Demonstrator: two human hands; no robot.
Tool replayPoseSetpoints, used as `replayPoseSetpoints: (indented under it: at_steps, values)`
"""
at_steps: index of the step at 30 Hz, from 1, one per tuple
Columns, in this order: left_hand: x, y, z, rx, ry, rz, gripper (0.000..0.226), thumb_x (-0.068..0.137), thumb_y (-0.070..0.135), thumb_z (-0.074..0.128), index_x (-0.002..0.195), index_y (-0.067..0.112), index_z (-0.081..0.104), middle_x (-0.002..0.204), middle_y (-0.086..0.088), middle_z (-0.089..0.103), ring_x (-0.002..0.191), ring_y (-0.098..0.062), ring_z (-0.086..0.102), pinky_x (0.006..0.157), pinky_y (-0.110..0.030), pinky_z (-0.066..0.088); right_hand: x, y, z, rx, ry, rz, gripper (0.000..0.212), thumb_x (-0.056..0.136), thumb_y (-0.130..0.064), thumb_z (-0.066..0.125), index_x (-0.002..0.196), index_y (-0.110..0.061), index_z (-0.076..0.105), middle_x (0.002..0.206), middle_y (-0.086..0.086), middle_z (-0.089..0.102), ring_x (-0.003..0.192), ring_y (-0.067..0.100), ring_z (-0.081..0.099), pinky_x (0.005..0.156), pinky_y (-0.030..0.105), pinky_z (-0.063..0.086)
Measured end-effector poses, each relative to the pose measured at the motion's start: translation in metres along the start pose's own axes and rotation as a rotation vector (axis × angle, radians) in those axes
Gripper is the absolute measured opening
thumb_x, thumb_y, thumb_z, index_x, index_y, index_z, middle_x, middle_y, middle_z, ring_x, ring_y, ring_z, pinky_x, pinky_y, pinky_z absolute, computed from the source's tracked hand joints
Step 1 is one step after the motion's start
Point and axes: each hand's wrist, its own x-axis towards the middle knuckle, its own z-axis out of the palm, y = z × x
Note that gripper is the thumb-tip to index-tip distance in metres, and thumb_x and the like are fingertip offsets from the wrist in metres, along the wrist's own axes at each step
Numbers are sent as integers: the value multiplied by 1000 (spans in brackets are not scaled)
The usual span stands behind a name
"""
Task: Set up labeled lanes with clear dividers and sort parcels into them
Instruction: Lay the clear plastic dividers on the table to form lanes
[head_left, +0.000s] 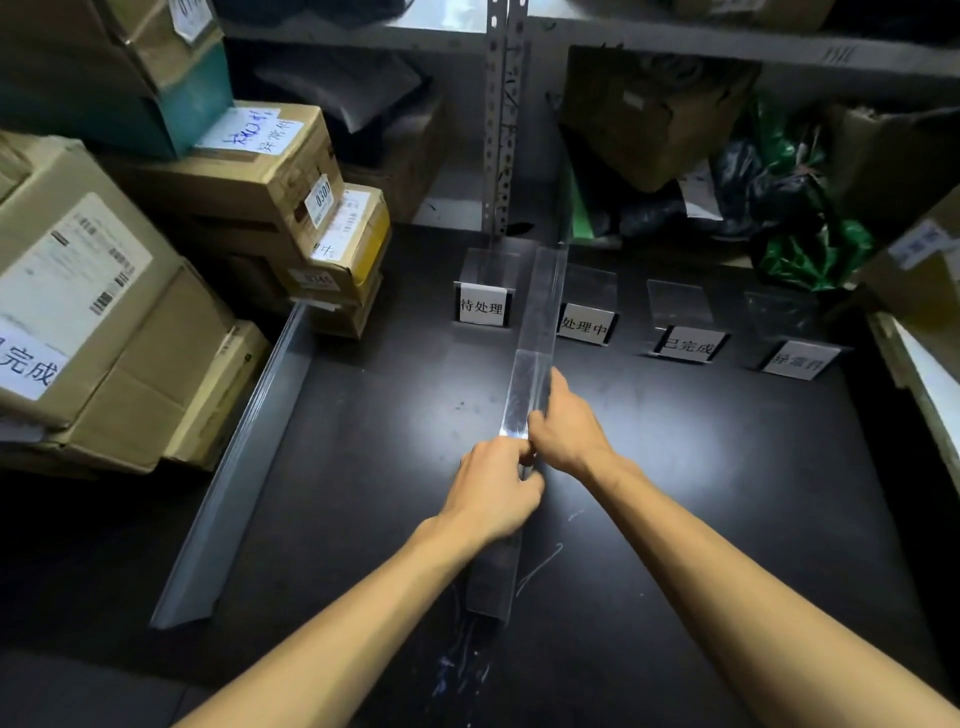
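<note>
The dark surface (675, 493) carries stacked cardboard parcels (104, 312) along its left side, with a spare clear divider (244, 467) lying just beside them. The middle clear divider (537, 322) runs lengthwise between the 待处理 label stand (482, 306) and the 处理中 label stand (584, 326). The left hand (498, 488) and right hand (569, 431), touching each other, curl their fingers round its upper edge.

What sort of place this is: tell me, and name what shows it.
Most likely a parcel depot or stockroom: cardboard boxes bearing shipping labels are stacked at left, a metal shelf rack holds more packages, and four labelled sign stands line the dark table.
</note>
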Motion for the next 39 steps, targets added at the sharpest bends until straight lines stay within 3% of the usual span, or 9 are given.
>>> replayPoseSetpoints:
  at_steps: [4,13,16,21,26,31,33,36,39]
  values:
    - [-1,2,3,-24,-29,17,14,85,21,56,90,15,67,73,-3,64,75,-30,59,61,-31,45,-3,1,-1,20,8,-6,33,93,-12,45,126,-15,43,106,14,66,92,37,61,81,45,53]
    - [-2,4,-1,-38,-100,0,27,90,34,53,114,22,58,111,4,69,99,-28,62,84,-35,48,-6,-2,2,44,22,62,32,91,-11,50,121,-8,39,108,18,63,90,38,58,74,38,45]
    - [-4,7,-7,-13,-129,-12,28,94,33,45,118,21,51,110,-3,68,100,-35,60,85,-41,49,-8,-10,0,37,57,75,38,91,-15,51,126,-4,39,123,20,58,105,39,58,80,39,44]
    - [-5,15,-32,-11,-112,-27,25,92,29,42,114,22,52,104,-1,65,99,-33,56,77,-35,43,-22,-33,-12,-71,114,-4,67,93,-22,50,153,-6,25,153,13,41,136,33,43,102,39,39]
    - [-16,8,-79,-44,10,-60,15,89,25,45,75,29,48,80,4,60,81,-28,59,63,-34,43,-34,-83,-15,-73,161,-211,45,96,-28,49,138,-14,53,138,5,60,127,25,53,96,37,44]
    - [-37,-44,-136,-168,206,-73,19,96,23,48,83,32,59,78,5,66,71,-13,61,57,-27,42,-40,-148,20,16,-19,-271,26,97,-37,49,113,-24,64,113,0,71,102,20,65,90,41,54]
    - [-47,-74,-156,-194,236,-75,21,96,16,49,89,28,64,85,4,69,79,-14,63,65,-28,47,-41,-168,44,13,-73,-278,26,97,-38,49,110,-23,65,111,2,71,101,22,65,92,45,54]
    - [-60,-118,-182,-249,321,-114,24,93,7,51,105,14,71,103,-1,72,100,-19,65,90,-36,51,-40,-191,84,-5,-149,-255,25,97,-37,48,107,-18,62,106,8,70,97,29,66,89,49,56]
    - [-71,-163,-198,-316,405,-177,26,91,2,51,97,17,71,101,-1,72,99,-17,65,91,-32,51,-37,-209,127,-20,-207,-194,25,94,-37,48,96,-14,59,95,11,72,88,34,69,84,49,58]
